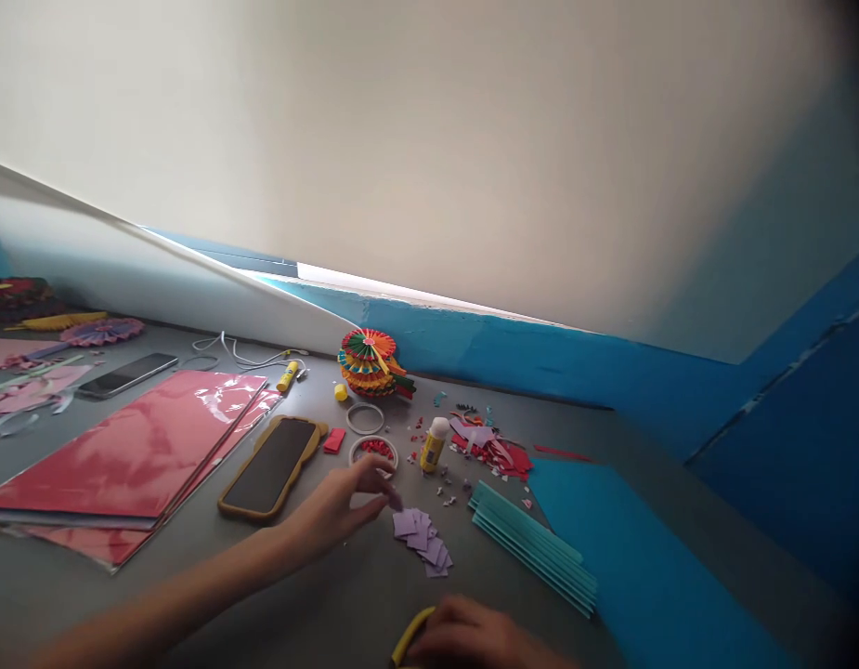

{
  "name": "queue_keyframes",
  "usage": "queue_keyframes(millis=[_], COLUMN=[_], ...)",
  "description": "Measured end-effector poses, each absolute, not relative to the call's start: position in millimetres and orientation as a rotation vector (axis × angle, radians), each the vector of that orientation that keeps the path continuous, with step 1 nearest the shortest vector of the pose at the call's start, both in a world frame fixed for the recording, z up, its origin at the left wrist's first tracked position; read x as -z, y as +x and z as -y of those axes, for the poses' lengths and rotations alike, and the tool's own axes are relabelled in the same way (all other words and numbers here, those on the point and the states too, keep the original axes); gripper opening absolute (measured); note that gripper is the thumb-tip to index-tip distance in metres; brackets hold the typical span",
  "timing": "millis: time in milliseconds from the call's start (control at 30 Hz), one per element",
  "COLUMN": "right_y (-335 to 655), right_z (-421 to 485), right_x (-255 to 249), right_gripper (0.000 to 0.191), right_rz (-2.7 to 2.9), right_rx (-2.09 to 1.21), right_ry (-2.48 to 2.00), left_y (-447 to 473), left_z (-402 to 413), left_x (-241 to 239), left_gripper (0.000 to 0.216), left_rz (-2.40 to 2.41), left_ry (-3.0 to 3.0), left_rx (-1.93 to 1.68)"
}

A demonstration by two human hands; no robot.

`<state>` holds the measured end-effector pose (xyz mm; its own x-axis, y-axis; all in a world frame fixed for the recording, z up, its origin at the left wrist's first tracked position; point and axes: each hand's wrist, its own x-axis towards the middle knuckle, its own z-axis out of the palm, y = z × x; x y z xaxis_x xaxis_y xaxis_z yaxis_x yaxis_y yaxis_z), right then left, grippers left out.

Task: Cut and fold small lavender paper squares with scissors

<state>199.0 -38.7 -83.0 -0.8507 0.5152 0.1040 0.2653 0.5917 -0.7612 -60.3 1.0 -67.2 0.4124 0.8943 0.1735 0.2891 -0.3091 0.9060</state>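
Note:
My left hand [352, 502] reaches over the desk with its fingers apart, just beside a spread stack of small lilac paper squares [421, 537]. A blurred lilac patch shows at its fingertips; whether that is a scrap of paper I cannot tell. At the bottom edge, my right hand [477, 636] is closed around a curved yellow handle [409, 637], which looks like that of scissors; the rest is hidden. Behind my left hand lies a ring holding red paper bits [377, 448]. An uncapped glue stick [436, 446] stands upright to the right of that ring.
Folded teal paper strips [533, 548] and a blue sheet [644, 548] lie right. Paper scraps [491, 444] are behind them. A phone in a tan case [272, 469] and red sheets [136, 446] lie left. A paper-fan ornament [370, 362] stands by the wall.

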Motion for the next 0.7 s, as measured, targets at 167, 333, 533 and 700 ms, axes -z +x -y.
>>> queue_keyframes(millis=[167,333,533,700], right_y=[188.5,178.3,170.6,174.4], right_z=[40.4,28.8,30.9,32.6], right_x=[23.9,35.5,54.9,59.1], right_gripper=[0.02,0.02,0.021,0.023], right_rz=[2.117,2.037,2.06,2.095], right_rx=[-1.013,-0.961,-0.955,-0.907], right_ry=[-1.063,-1.046,-0.961,-0.839], left_y=[-45.4,-36.4,-31.5,-33.2], left_z=[13.1,22.4,25.7,25.2], left_x=[60.2,65.5,81.6,84.0], left_gripper=[0.024,0.031,0.046,0.035], left_rz=[-0.894,-0.824,-0.851,-0.866], left_ry=[1.427,1.312,1.304,1.282], left_rx=[-0.898,-0.853,-0.895,-0.82])
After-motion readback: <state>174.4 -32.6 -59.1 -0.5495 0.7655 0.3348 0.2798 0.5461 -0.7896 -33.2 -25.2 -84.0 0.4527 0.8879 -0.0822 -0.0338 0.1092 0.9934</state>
